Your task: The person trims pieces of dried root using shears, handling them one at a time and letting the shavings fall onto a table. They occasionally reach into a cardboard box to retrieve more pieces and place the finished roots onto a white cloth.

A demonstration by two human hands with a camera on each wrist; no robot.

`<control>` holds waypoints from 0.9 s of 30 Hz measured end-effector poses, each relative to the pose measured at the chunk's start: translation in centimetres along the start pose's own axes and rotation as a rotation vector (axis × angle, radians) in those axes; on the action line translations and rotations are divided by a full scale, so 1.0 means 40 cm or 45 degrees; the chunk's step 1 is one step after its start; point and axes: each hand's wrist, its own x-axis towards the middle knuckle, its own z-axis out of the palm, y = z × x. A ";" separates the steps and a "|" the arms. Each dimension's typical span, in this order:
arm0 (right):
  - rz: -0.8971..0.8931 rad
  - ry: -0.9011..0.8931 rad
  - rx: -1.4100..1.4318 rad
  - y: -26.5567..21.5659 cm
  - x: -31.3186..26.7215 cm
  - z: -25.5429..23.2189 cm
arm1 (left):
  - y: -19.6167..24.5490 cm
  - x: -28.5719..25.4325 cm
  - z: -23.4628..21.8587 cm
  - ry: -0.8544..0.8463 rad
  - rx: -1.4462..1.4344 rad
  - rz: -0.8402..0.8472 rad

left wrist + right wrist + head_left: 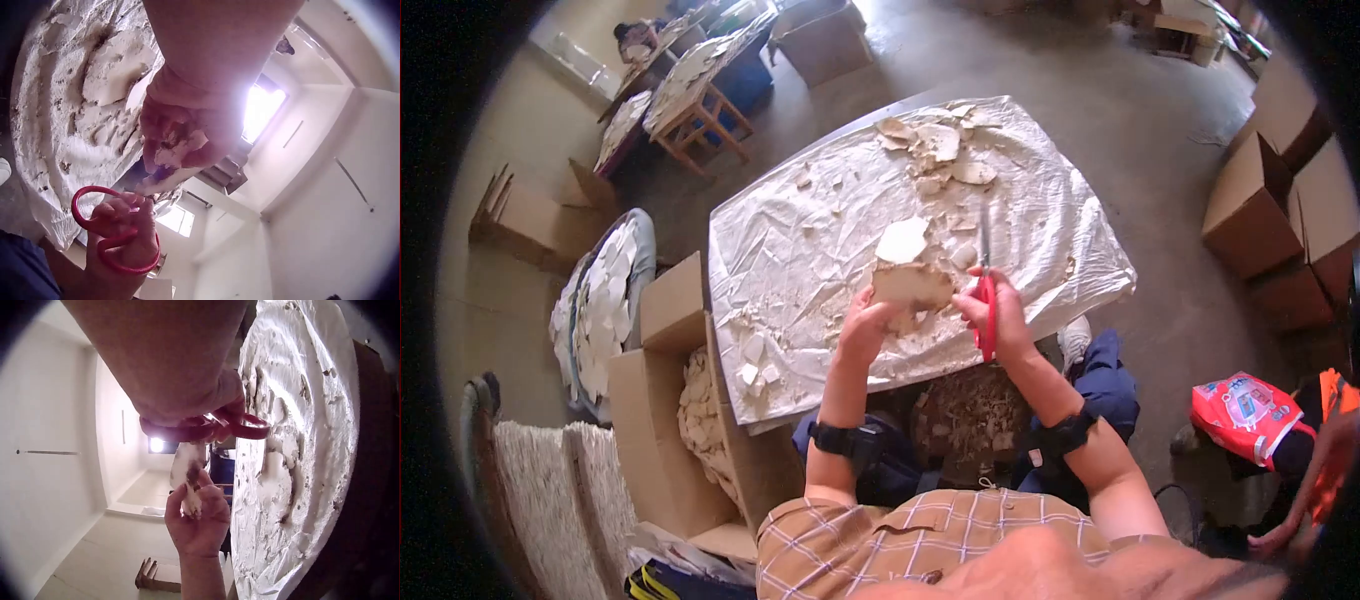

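Note:
My left hand (863,328) grips a flat, pale cream piece with a ragged brown edge (912,284), thumb and fingers at its near left side. In the right wrist view that piece (187,464) shows a dark patch near the fingers. My right hand (1012,318) holds red-handled scissors (988,335), blades pointing away over the table and just right of the piece. Fingers pass through the red handle loops in the left wrist view. A brighter white flat piece (903,240) lies just beyond the held one.
A wrinkled white sheet (790,235) covers the table, with broken pale pieces (941,143) heaped at its far side. Left stand an open carton (645,430) of scraps and a round container of flat white pieces (608,300). Cartons (1250,210) and a person's arm (1335,450) are at right.

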 end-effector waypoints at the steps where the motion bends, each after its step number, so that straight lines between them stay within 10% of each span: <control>1: 0.000 -0.035 -0.011 0.013 0.007 -0.001 | -0.001 -0.002 -0.010 0.010 -0.020 -0.026; 8: 0.099 -0.063 0.312 -0.005 -0.001 -0.002 | 0.017 -0.015 -0.008 -0.180 -0.392 -0.011; 14: -0.013 0.050 0.518 -0.029 -0.008 0.009 | -0.072 0.004 0.088 0.101 -0.171 0.145; 27: -0.285 -0.075 -0.618 0.008 -0.035 -0.014 | -0.037 0.047 0.124 0.449 -0.530 0.205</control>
